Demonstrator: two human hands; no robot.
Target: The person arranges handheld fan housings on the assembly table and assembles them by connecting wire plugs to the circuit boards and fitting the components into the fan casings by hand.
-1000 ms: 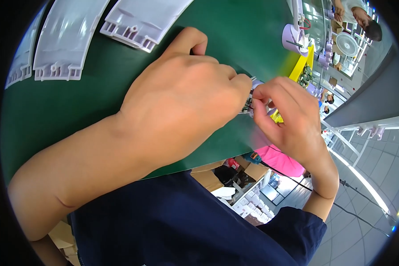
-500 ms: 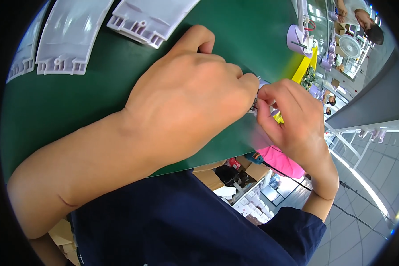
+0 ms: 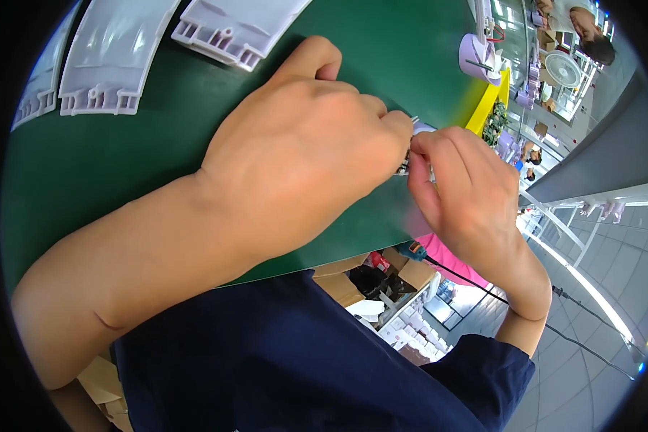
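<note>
My left hand (image 3: 309, 144) reaches across the green table, back of the hand up, fingers curled in and thumb bent. Its fingertips are hidden beneath it. Against its knuckles my right hand (image 3: 471, 180) makes a pinch with thumb and forefinger. Between the two hands shows a sliver of a small part (image 3: 402, 168), pale with dark bits and thin metal tips sticking out at the top. Most of it is covered by my fingers, so I cannot tell its kind. Both hands are closed at it. Pale lilac curved plastic shells (image 3: 115, 54) lie beyond my left forearm.
A yellow bin (image 3: 489, 104) with small green parts stands beyond my right hand, near a lilac round housing (image 3: 474, 57). A black cable (image 3: 468, 277) with a teal end hangs by the table edge. Open cardboard boxes (image 3: 338, 288) sit below. Other people work far right.
Both hands stay together at the small part. The right hand has shifted slightly left and its pinch has altered a little. The view has moved slightly.
</note>
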